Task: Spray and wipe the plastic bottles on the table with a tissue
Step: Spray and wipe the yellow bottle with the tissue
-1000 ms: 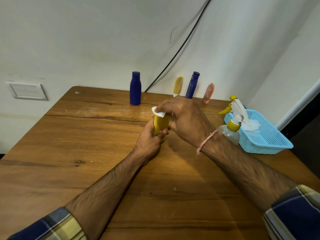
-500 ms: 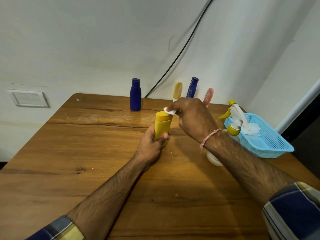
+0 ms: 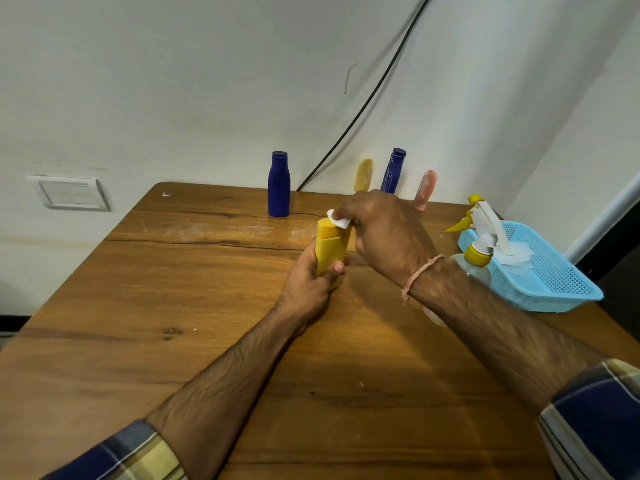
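My left hand point(image 3: 308, 282) grips the lower part of a yellow plastic bottle point(image 3: 329, 244), held upright just above the wooden table point(image 3: 173, 306). My right hand point(image 3: 384, 233) presses a small white tissue point(image 3: 338, 220) against the bottle's cap. Along the wall stand a dark blue bottle point(image 3: 278, 183), a yellow bottle point(image 3: 363, 174), a second blue bottle point(image 3: 393, 169) and a pink bottle point(image 3: 425, 189). A clear spray bottle point(image 3: 476, 254) with a yellow collar and white trigger stands behind my right wrist.
A light blue mesh basket point(image 3: 554, 282) holding white tissues sits at the table's right edge. A second sprayer's yellow nozzle point(image 3: 467, 216) shows beside the basket. A black cable point(image 3: 363, 105) runs down the wall. A wall switch plate point(image 3: 69, 192) is at left.
My right hand has slid the tissue up from the bottle's body to its cap, uncovering more of the yellow bottle. The camera view has tilted slightly.
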{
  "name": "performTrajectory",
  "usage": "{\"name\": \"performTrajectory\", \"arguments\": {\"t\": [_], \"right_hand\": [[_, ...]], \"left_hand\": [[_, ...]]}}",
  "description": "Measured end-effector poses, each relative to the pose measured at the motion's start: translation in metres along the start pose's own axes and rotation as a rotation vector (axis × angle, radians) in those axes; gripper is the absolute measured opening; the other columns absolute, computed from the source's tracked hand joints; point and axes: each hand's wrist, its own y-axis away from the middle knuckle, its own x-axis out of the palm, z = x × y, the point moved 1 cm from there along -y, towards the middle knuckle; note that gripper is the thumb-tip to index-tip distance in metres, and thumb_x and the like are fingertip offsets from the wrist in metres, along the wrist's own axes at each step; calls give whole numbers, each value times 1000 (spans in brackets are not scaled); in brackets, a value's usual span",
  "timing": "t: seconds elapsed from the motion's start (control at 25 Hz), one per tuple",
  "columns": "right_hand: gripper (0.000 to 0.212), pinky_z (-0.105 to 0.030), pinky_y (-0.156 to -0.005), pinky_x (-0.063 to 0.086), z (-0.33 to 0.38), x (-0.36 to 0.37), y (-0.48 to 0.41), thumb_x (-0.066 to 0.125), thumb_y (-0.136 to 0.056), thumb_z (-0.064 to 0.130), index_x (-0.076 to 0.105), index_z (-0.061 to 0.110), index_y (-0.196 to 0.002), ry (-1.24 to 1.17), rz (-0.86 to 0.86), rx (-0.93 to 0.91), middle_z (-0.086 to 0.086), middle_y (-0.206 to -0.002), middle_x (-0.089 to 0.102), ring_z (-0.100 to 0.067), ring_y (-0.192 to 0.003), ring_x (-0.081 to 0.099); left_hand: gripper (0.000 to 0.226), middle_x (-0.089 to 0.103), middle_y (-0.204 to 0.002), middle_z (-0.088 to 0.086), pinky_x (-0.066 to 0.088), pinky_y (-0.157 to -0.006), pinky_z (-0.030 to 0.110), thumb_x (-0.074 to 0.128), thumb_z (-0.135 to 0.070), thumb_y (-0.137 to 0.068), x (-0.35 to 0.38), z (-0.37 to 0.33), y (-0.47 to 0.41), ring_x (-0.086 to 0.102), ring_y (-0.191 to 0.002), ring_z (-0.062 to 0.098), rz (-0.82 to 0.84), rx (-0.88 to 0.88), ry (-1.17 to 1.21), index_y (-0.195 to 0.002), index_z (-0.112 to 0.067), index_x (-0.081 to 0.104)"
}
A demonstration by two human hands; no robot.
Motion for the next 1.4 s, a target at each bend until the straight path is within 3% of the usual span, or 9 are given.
{"name": "performTrajectory", "arguments": {"t": [0.16,0.32,0.52,0.72,0.96,1.12,1.2,1.28,1.4], "right_hand": [[30,-46,-92,54,0,-1,7,75,-82,2,73,7,-112,-26,-36,-238,-13,-112,73,-30,-107,65],[32,-42,-95,53,-18,10,9,71,-83,-6,74,6,-112,-80,-209,-10,-14,-112,74,-31,-105,68],[31,-23,-92,53,7,31,12,66,-91,2,71,11,-120,-424,-444,226,-4,-118,73,-12,-104,66],[27,-18,-90,54,5,47,36,67,-91,5,75,17,-113,-521,-243,349,2,-118,73,-10,-108,66],[27,-35,-92,58,-6,51,27,65,-93,7,72,14,-118,-539,-376,323,-3,-121,72,-15,-110,66],[31,-24,-93,52,-2,56,22,67,-88,-3,74,14,-113,-390,-346,127,-6,-120,65,-16,-111,59],[30,-16,-90,50,-7,61,36,67,-87,-2,74,15,-111,-434,-329,102,-4,-117,63,-11,-109,57],[30,-9,-83,51,-20,68,49,66,-89,1,74,19,-111,-624,-355,263,4,-112,65,-2,-100,59],[26,-22,-81,58,-39,89,56,68,-91,7,73,19,-113,-975,-384,626,8,-104,71,-5,-96,67]], "left_hand": [[48,69,-119,-5,52,-103,52,61,-15,-99,-1,1,1,65,-113,13,9,9,4,-144,-24,48],[55,71,-120,0,55,-98,54,65,-25,-97,-2,3,0,69,-111,22,29,41,55,-147,-30,41],[46,70,-117,-6,59,-88,43,60,-16,-100,-2,2,1,72,-100,9,22,55,229,-134,-43,45],[46,68,-129,10,57,-94,56,57,-30,-100,-10,5,-3,68,-115,32,-25,-14,415,-144,-27,47],[27,77,-106,-8,63,-75,40,44,-27,-108,-1,4,2,76,-87,15,38,-5,300,-133,-35,48],[38,69,-127,2,60,-86,47,44,-31,-107,-2,4,4,71,-109,25,24,21,304,-144,-33,44],[38,70,-123,7,60,-83,52,46,-35,-105,-6,4,3,72,-104,30,1,-13,374,-142,-28,48],[45,70,-114,13,59,-83,54,51,-41,-101,-8,0,1,71,-97,33,-53,-108,489,-140,-17,50],[40,71,-106,13,51,-103,56,60,-37,-97,-12,-6,-14,66,-107,33,-167,-207,632,-127,-10,60]]}}
